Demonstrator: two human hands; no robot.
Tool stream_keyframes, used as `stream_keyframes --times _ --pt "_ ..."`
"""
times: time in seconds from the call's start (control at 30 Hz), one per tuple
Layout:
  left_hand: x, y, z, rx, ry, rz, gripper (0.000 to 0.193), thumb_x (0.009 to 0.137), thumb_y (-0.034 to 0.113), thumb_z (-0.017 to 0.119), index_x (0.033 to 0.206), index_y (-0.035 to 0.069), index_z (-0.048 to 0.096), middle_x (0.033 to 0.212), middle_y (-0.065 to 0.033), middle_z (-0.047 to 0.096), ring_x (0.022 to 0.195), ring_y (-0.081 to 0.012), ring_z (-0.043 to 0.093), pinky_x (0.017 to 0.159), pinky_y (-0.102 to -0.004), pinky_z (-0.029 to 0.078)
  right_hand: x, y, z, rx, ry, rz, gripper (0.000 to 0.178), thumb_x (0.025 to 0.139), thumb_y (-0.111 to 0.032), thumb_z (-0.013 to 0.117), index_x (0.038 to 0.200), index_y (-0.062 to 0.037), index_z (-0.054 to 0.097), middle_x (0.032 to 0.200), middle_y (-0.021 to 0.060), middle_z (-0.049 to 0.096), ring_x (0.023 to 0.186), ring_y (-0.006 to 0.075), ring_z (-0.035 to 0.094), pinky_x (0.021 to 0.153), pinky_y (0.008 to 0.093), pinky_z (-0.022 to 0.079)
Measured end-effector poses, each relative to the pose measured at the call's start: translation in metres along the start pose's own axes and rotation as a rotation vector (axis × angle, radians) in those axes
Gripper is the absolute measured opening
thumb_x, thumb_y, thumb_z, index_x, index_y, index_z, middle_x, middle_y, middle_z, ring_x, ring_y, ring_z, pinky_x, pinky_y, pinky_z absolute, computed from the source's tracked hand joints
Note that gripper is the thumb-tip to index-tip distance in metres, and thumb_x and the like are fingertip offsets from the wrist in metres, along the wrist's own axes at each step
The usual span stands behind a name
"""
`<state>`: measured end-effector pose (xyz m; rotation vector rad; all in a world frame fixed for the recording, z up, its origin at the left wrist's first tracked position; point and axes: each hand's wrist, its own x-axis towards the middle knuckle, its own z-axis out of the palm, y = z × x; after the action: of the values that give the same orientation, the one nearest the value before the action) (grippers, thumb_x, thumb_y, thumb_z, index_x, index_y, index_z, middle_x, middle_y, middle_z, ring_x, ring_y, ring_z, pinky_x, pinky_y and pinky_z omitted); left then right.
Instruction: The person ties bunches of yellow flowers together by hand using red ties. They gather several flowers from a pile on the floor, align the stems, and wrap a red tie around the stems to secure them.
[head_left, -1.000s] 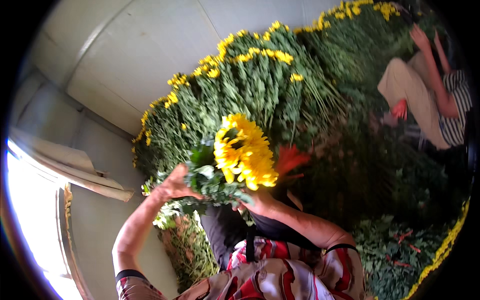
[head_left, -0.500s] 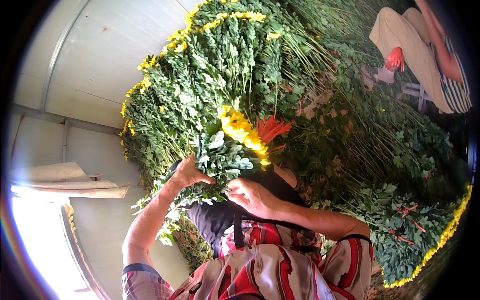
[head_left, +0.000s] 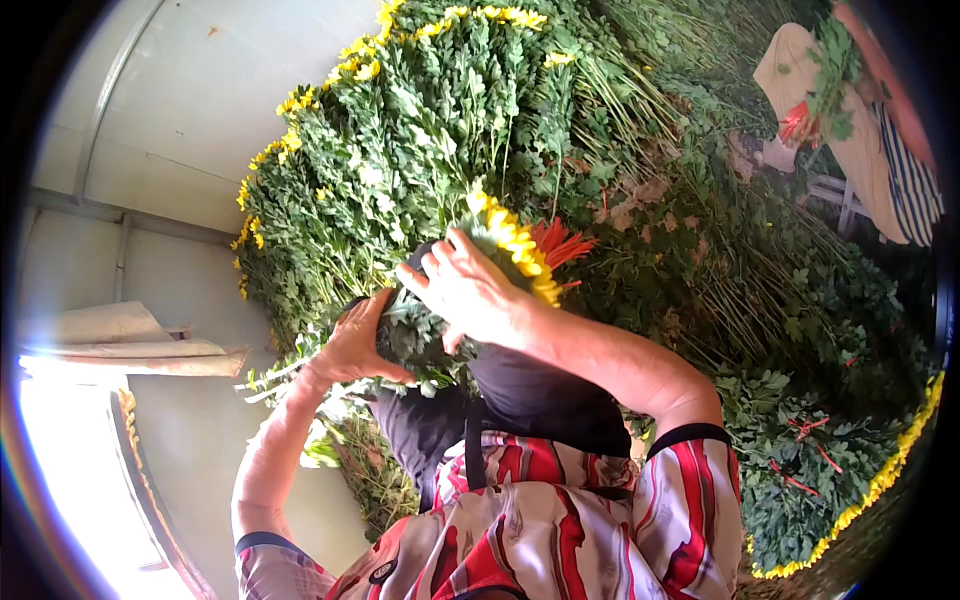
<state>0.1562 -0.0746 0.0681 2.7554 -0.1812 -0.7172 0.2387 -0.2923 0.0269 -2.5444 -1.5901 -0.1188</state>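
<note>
- Okay, I see the left hand (head_left: 352,345) curled round the yellow-flowered bunch (head_left: 415,325), mid-frame; the right hand (head_left: 472,292) lies across its foliage, fingers slightly parted. Can't tell if it pinches anything.
- My worry: a slack left grip could let stems slide and leave the flower heads (head_left: 522,243) uneven; a hard right palm could bruise foliage.
- Bunch looks tilted: dark green, bright yellow heads packed along its upper right edge.
- Red strips (head_left: 563,243) just beyond; a rightward swing might snag them.
- Upper middle: heap of similar stems (head_left: 440,110).
</note>
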Motion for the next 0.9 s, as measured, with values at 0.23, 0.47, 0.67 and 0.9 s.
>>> stream_keyframes --times 0.23,0.47,0.67,0.9 --pt "0.002 -0.022 0.053 -0.303 0.402 -0.120 0.081 0.051 0.028 0.086 0.120 -0.001 0.054 0.092 -0.0193 0.067 0.084 -0.0296 0.065 0.080 -0.0378 0.052 -0.036 -0.073 0.003 0.558 0.544 -0.286 0.037 0.084 -0.029 0.066 0.107 -0.0010 0.059 0.108 0.0129 0.059 0.110 0.0284 0.053 0.096 0.0419 0.044" --pt "-0.030 -0.042 0.011 -0.959 0.234 0.006 0.079 0.047 0.013 0.090 0.118 0.003 0.057 0.100 -0.0053 0.064 0.095 -0.0220 0.061 0.092 -0.0334 0.047 -0.059 -0.086 0.054 1.623 -0.002 0.417 0.059 0.085 -0.046 0.066 0.120 -0.0015 0.051 0.108 0.0135 0.057 0.100 0.0288 0.062 0.084 0.0439 0.051" --pt "-0.021 -0.062 0.026 -1.016 -0.083 -0.028 0.073 0.055 0.016 0.092 0.118 0.001 0.059 0.128 -0.0117 0.055 0.116 -0.0220 0.052 0.099 -0.0368 0.043 -0.007 -0.078 0.051 1.482 -0.211 0.322 0.053 0.090 -0.041 0.058 0.130 -0.0090 0.043 0.118 0.0113 0.053 0.099 0.0270 0.062 0.085 0.0426 0.051" --pt "-0.016 0.001 0.050 -0.119 0.358 0.047 0.054 0.058 0.022 0.081 0.105 0.003 0.062 0.101 -0.0133 0.066 0.094 -0.0324 0.063 0.087 -0.0392 0.050 -0.012 -0.066 0.046 0.936 -0.331 0.296 0.051 0.096 -0.036 0.049 0.141 -0.0178 0.033 0.130 0.0088 0.048 0.099 0.0249 0.062 0.087 0.0410 0.051"
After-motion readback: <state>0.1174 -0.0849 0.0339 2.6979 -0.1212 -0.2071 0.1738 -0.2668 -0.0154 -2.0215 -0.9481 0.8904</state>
